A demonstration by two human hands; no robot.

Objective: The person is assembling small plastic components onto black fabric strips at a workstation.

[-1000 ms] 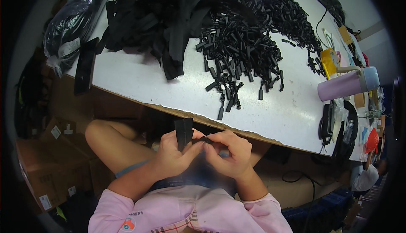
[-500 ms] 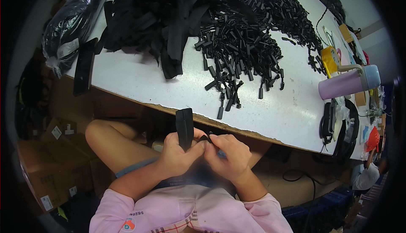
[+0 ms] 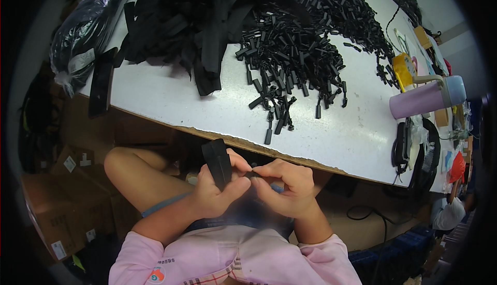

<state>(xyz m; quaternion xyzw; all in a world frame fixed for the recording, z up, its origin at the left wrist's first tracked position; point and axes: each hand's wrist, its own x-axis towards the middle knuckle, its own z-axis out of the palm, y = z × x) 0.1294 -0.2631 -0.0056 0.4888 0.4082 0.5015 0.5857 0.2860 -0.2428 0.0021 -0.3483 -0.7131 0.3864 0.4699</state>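
My left hand (image 3: 213, 193) is closed around a folded black zipper tape (image 3: 217, 162), whose broad end stands up past the fingers. Close beside it, my right hand (image 3: 288, 185) is pinched, thumb and index fingertip meeting the left fingertips at a small dark piece; the fingers cover most of it, so its kind cannot be made out. Both hands are over my lap, just short of the table edge. Up on the white table (image 3: 207, 117) lies a heap of black zipper sliders with pulls (image 3: 295, 52), some scattered toward me. Left of it is a pile of black zipper tapes (image 3: 181, 31).
A dark flat phone-like slab (image 3: 102, 82) juts over the table's left edge, near a plastic-wrapped bundle (image 3: 88, 31). To the right are a lilac bottle (image 3: 419, 100), a yellow tape roll (image 3: 404, 72) and a black pouch (image 3: 403, 148). Cardboard boxes (image 3: 70, 207) stand low left.
The upright tape end has tilted left and spread wider. My right hand has shifted slightly right, and the fingertips of both hands now meet higher on the small piece.
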